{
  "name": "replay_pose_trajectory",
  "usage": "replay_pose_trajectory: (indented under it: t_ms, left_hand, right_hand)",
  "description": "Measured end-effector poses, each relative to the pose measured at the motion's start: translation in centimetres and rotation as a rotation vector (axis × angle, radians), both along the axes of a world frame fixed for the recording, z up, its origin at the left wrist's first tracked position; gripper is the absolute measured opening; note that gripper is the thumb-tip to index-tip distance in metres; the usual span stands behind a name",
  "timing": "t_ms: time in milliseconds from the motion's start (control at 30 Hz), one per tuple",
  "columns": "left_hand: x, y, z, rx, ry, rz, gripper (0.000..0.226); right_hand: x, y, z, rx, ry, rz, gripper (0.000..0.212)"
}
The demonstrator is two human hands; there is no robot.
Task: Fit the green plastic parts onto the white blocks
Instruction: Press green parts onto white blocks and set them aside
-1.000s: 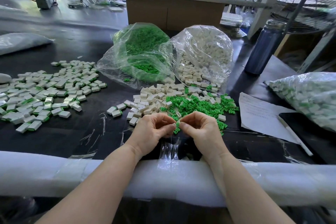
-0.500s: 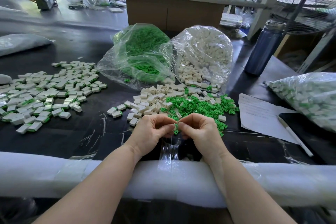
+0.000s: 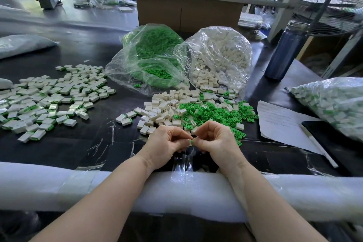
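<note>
- Centrally, left hand (image 3: 164, 141) pinches a white block (image 3: 189, 143); right hand (image 3: 214, 139) pinches a green part (image 3: 192, 141) against it.
- Next, judged: press until seated.

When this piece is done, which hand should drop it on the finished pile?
Probably the left hand. The pile of finished blocks lies on its side of the table, and its fingers already pinch the white block with the green part. The right hand sits nearer the loose green parts.

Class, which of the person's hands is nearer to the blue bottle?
Right. The right hand lies below and left of the blue bottle; the left hand sits farther left, beyond the right.
</note>
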State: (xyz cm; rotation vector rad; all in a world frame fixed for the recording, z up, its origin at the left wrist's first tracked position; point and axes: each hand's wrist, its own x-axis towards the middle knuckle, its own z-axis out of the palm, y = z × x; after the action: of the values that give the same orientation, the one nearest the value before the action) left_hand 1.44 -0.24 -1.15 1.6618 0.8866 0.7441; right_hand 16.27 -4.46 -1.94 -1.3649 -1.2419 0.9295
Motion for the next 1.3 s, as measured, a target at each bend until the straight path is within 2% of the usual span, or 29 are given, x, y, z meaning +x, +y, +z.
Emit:
replay_pose_trajectory:
  t_ms: [233,533,867,1067,1300]
  left_hand:
    - [-0.14,0.02,-0.01,0.036,0.06,-0.011,0.009]
    - [-0.26,-0.17,0.13,0.083,0.105,-0.02,0.018]
    - [-0.32,-0.28,0.27,0.119,0.114,-0.058,0.02]
    - [-0.18,-0.17,0.27,0.106,0.057,0.004,0.013]
    - [-0.29,-0.08,0.08,0.127,0.108,-0.059,0.017]
  right_hand:
    - [0.0,-0.26,0.44,-0.033,0.025,0.042,0.025]
    - [0.06,-0.36,0.65,-0.049,0.016,0.059,0.025]
    - [0.11,-0.45,0.69,-0.049,0.034,0.07,0.025]
    - [-0.23,-0.34,0.48,0.022,0.055,-0.026,0.023]
    - [0.09,-0.3,0.42,-0.03,0.036,0.048,0.027]
